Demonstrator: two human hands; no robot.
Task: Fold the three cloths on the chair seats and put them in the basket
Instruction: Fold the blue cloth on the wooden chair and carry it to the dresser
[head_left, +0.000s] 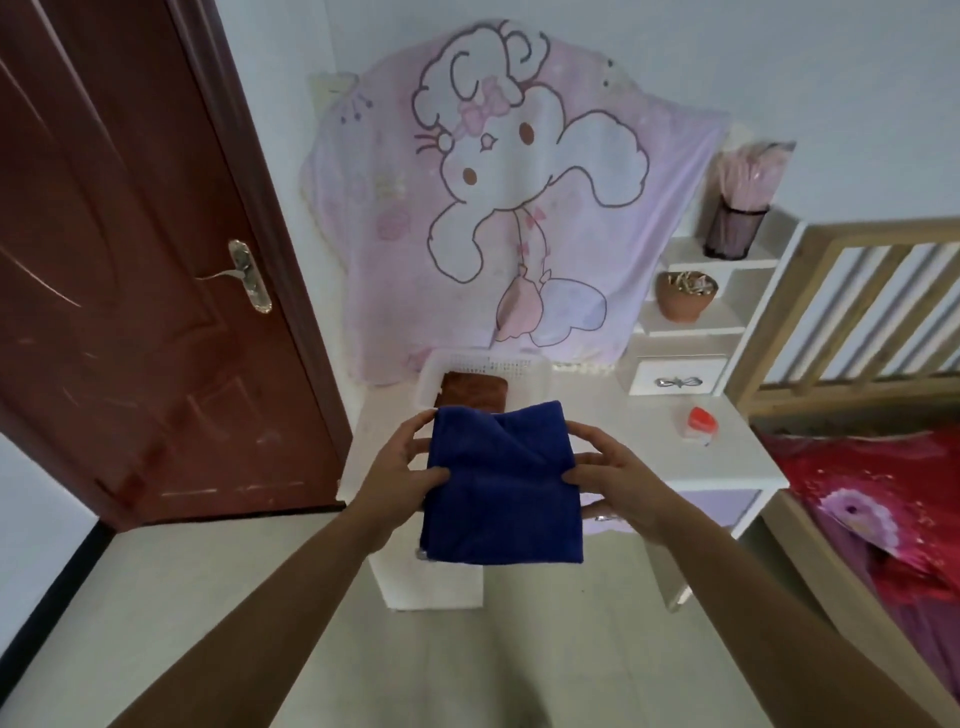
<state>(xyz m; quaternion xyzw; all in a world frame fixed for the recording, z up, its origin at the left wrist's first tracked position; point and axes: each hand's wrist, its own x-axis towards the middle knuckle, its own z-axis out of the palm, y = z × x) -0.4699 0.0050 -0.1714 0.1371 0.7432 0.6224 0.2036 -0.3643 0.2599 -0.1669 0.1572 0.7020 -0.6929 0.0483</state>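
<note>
Folded blue cloth (501, 483) is in the middle of the frame, held up in the air between both hands, in front of a white desk (649, 441). It is folded to a rough rectangle, with one diagonal fold line on its upper part. The left hand (402, 473) grips its left edge, thumb on the top side and the other fingers behind or under the fabric. The right hand (613, 478) grips the right edge in the same way, thumb on top.

Just above the cloth in the frame, a white plastic basket (485, 366) stands on the desk, and a folded brown cloth (474, 392) lies inside it. To the right on the desk is a small red and white object (701, 422). A pink blanket with a cartoon animal (514, 208) hangs on the wall behind. At the left is a dark red door (130, 260); at the right a wooden bed frame (857, 312) with a red cover (883, 493).
</note>
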